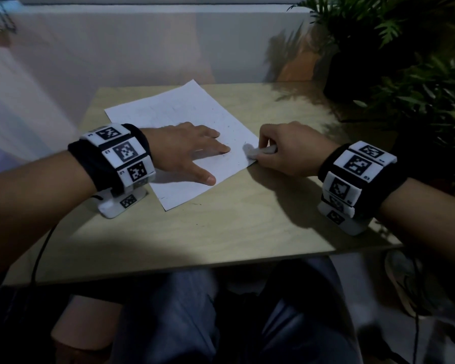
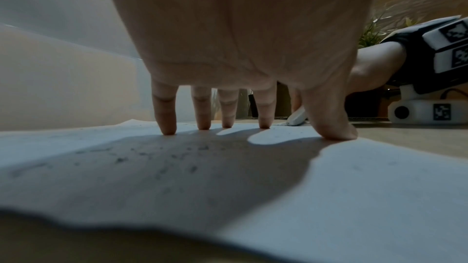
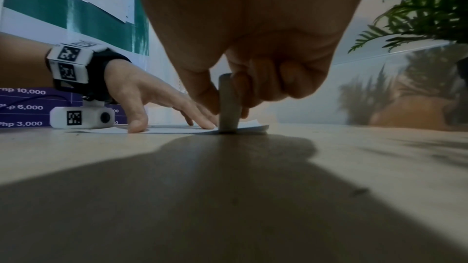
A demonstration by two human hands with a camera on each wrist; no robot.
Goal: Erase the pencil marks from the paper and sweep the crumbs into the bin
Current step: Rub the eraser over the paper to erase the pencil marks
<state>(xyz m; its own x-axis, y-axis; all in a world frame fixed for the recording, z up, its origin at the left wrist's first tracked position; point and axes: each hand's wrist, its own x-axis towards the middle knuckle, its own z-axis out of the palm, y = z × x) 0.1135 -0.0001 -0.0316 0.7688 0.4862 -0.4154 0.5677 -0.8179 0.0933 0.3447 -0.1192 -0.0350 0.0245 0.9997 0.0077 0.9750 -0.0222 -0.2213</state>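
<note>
A white sheet of paper (image 1: pixel 174 111) lies askew on the wooden table (image 1: pixel 247 222), dotted with small dark eraser crumbs (image 2: pixel 157 159) and faint pencil marks. My left hand (image 1: pixel 192 151) lies flat on the sheet with straight, spread fingers, fingertips (image 2: pixel 167 127) pressing it down. My right hand (image 1: pixel 286 148) pinches a worn white eraser (image 1: pixel 252 151) between thumb and curled fingers. The eraser (image 3: pixel 229 105) stands on end with its lower tip touching the paper's right edge (image 3: pixel 255 128). No bin shows in any view.
A potted plant (image 1: pixel 394 48) with green fronds stands at the table's far right corner. A pale wall panel (image 1: pixel 142 48) rises behind the table. My legs sit under the near edge. A black cable (image 1: pixel 41 253) hangs off the left side.
</note>
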